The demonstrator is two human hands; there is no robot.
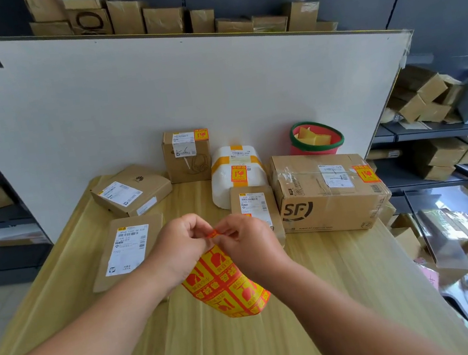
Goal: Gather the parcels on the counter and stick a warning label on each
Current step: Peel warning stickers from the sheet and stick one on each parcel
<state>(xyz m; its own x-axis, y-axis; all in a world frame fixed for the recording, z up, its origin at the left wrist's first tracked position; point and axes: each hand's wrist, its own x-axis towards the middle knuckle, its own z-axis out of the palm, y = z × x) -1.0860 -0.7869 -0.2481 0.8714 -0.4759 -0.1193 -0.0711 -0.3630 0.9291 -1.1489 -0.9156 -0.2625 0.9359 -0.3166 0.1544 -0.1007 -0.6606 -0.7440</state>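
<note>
— Both hands are pinched tight on the sheet of labels (227, 286): my left hand (182, 244) grips its top edge, and my right hand (249, 243) nips the corner of one label (213, 234) between thumb and forefinger. The sheet hangs from my fingers above the counter (332, 284), in front of the parcels.

— So you're peeling one off. Which parcel gets it?

— My guess is the flat envelope (152, 223), on the left near my left hand, or the flat box (131, 191) behind it; neither shows a red-and-yellow label. The upright box (188, 159), the white foam parcel (238, 185) and the big box (328, 194) on the right each carry one. The small parcel (256, 204) just beyond my right hand I cannot judge; my hand covers its near part.

— Any trick to it?

— I'd hold the backing firm with the left and roll the corner back low and slow, so the label comes off whole rather than tearing or curling onto itself. I'd touch only the very edge of the glue side. Then I'd set it on bare cardboard beside the white shipping slip (128, 247), never over the barcode, and press from one edge across so no bubble is trapped.

— And the sheet?

— Keep it in the left hand, ready for the next peel.
</note>
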